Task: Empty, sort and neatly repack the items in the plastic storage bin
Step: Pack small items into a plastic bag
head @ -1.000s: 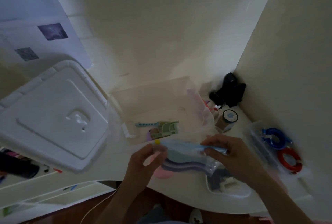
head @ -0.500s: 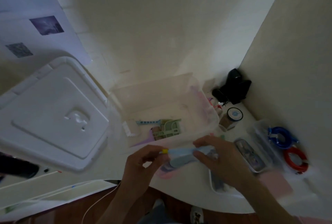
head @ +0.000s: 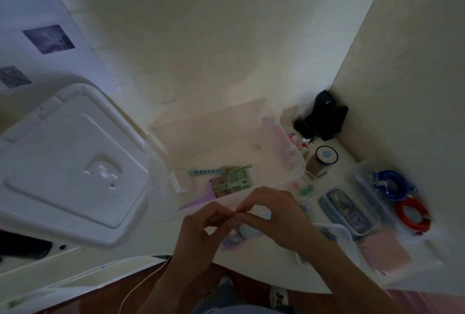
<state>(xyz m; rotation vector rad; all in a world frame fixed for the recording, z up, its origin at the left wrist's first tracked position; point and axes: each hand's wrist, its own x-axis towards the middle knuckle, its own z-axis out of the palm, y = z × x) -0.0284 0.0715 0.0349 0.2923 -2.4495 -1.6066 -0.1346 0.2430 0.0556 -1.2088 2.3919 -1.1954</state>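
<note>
The clear plastic storage bin (head: pixel 289 135) stands open against the wall, holding a green plastic frame (head: pixel 235 180), a light blue strip (head: pixel 205 171) and a purple piece. In front of it my left hand (head: pixel 201 235) and my right hand (head: pixel 274 215) meet fingertip to fingertip, both pinching the top of a small clear zip bag (head: pixel 241 234) with pale blue and purple contents. The bag hangs below my fingers, partly hidden by my right hand.
The bin's white lid (head: pixel 68 162) lies to the left. To the right lie a tape roll (head: pixel 326 154), a black device (head: pixel 324 117), a blue case (head: pixel 346 210), blue (head: pixel 391 185) and red (head: pixel 412 215) cable coils and a pink pad (head: pixel 382 250). The white table's curved edge runs below my hands.
My hands have come together along the top of the zip bag, right hand sliding left toward the left. The bag has bunched up between them. The camera tilted slightly.
</note>
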